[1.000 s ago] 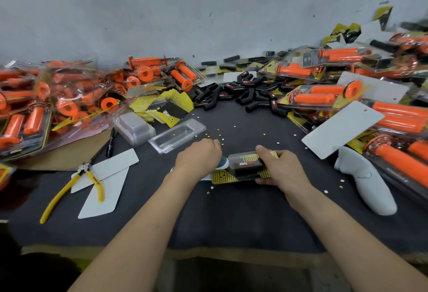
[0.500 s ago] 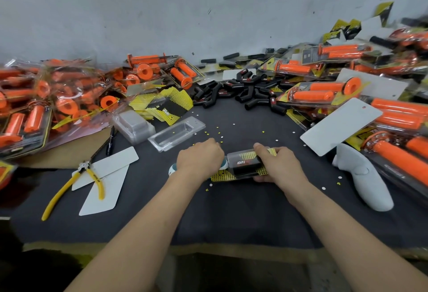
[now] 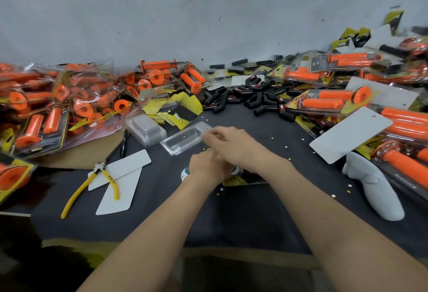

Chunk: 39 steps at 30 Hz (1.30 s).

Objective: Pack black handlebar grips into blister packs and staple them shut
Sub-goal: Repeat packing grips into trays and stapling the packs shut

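A filled blister pack on a yellow card (image 3: 234, 180) lies on the black mat, mostly hidden under my right forearm. My left hand (image 3: 208, 166) is closed in a fist on a teal-and-white stapler (image 3: 184, 174) at the pack's left end. My right hand (image 3: 231, 143) is stretched across to the left, motion-blurred, with its fingertips at the right end of an empty clear blister tray (image 3: 183, 140). Whether it grips the tray is unclear. A heap of loose black handlebar grips (image 3: 250, 97) lies further back by the wall.
A stack of clear blisters (image 3: 146, 130) and yellow cards (image 3: 183, 111) sit left of the tray. Yellow pliers (image 3: 92, 183) rest on white cards (image 3: 120, 189) at left. Packed orange grips are piled left (image 3: 58, 106) and right (image 3: 335, 101). A white handle-shaped device (image 3: 372, 189) lies right.
My right hand has let go of the pack's right end and swung up and left to the empty clear tray. My left hand stays on the stapler.
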Tool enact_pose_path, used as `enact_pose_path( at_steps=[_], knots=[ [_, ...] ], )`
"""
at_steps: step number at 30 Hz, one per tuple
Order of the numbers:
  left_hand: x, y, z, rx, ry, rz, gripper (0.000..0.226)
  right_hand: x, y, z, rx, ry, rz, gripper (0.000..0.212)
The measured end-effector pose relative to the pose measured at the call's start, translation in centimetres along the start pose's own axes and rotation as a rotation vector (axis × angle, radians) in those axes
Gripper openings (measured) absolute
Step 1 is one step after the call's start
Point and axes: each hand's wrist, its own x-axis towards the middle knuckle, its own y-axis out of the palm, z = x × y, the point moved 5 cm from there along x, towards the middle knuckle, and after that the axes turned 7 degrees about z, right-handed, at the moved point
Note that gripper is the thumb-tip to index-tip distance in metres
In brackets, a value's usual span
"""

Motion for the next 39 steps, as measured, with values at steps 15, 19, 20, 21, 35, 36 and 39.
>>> enact_pose_path(
  at_steps=[15,19,20,21,35,36,39],
  knots=[
    [0.4,1.8,0.7,0.244,-0.013,0.022,0.045,3.0,4.0,-2.1,-0.114,0.029,0.023,0.042],
    [-0.7,0.2,0.7,0.063,-0.043,-0.012,0.039,1.7,3.0,-0.6,0.019,-0.022,-0.034,0.036],
    [-1.0,0.1,0.7,-0.014,-0.043,-0.04,0.036,0.9,2.6,-0.5,0.069,-0.073,-0.103,0.036],
    [-1.2,-0.3,0.8,-0.1,-0.039,-0.081,0.033,-0.2,1.9,-0.6,0.085,-0.124,-0.203,0.035],
    [0.0,-1.5,2.5,-0.872,0.117,-0.171,0.043,-6.8,-2.3,-7.6,-0.631,0.051,-0.111,0.057],
    [0.0,-1.6,2.5,-0.87,0.135,-0.182,0.042,-7.1,-2.8,-7.6,-0.628,0.052,-0.15,0.056],
    [-0.1,-2.2,1.7,-0.784,0.219,-0.203,0.038,-7.9,-4.9,-7.1,-0.612,0.019,-0.3,0.054]
  ],
)
